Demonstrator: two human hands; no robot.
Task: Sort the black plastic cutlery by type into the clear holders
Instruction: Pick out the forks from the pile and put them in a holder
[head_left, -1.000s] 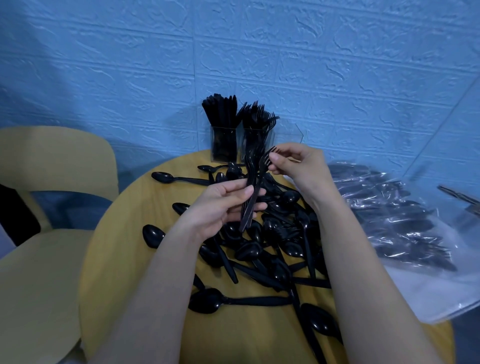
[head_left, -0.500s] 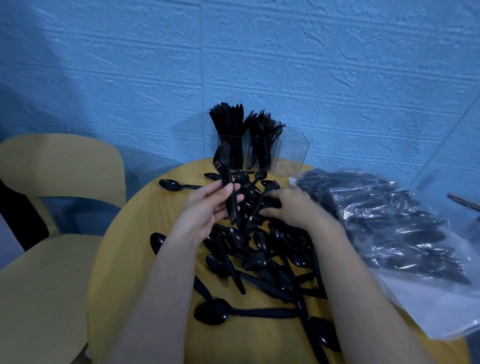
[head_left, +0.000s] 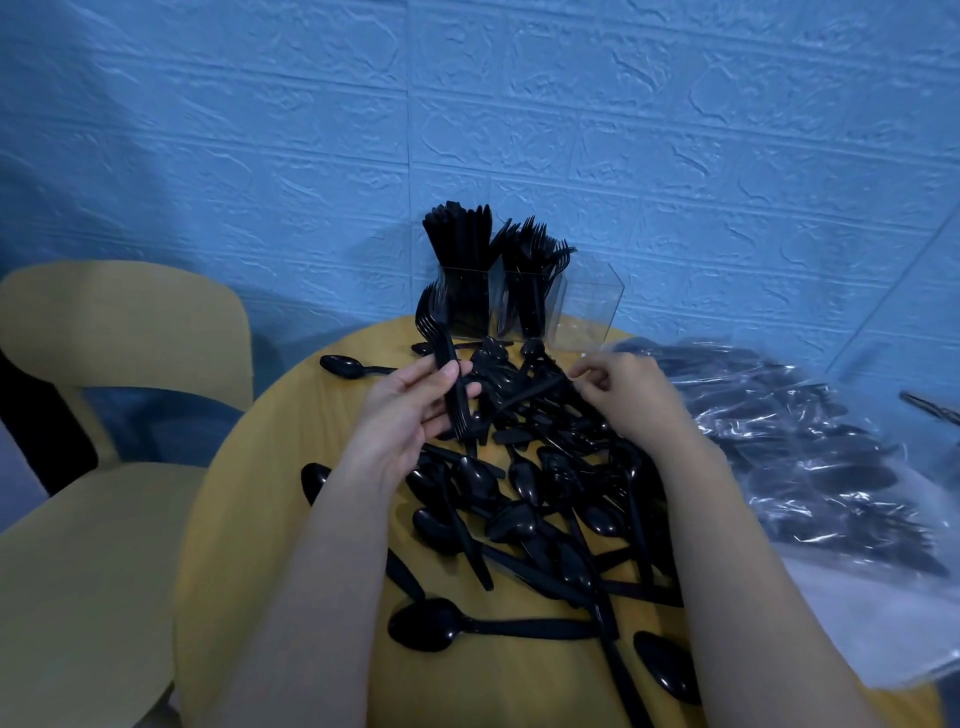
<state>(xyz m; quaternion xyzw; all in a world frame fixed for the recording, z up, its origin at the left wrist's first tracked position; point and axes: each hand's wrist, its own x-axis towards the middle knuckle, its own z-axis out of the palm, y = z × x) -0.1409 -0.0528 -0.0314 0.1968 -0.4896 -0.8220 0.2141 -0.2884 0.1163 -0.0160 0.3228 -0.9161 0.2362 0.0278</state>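
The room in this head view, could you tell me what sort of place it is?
Probably a café or canteen corner: a round yellow table, a matching chair, a blue brick-pattern wall.

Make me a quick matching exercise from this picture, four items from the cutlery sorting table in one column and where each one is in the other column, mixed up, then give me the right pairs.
Things
1. bundle of forks
2. knives
3. empty clear holder
4. plastic bag of cutlery

Places
A. right end of the holder row, by the wall
B. gripped in the left hand
C. right of the yellow table, beyond the right hand
D. standing in the leftmost holder

Pairs: 1-B, 2-D, 3-A, 4-C
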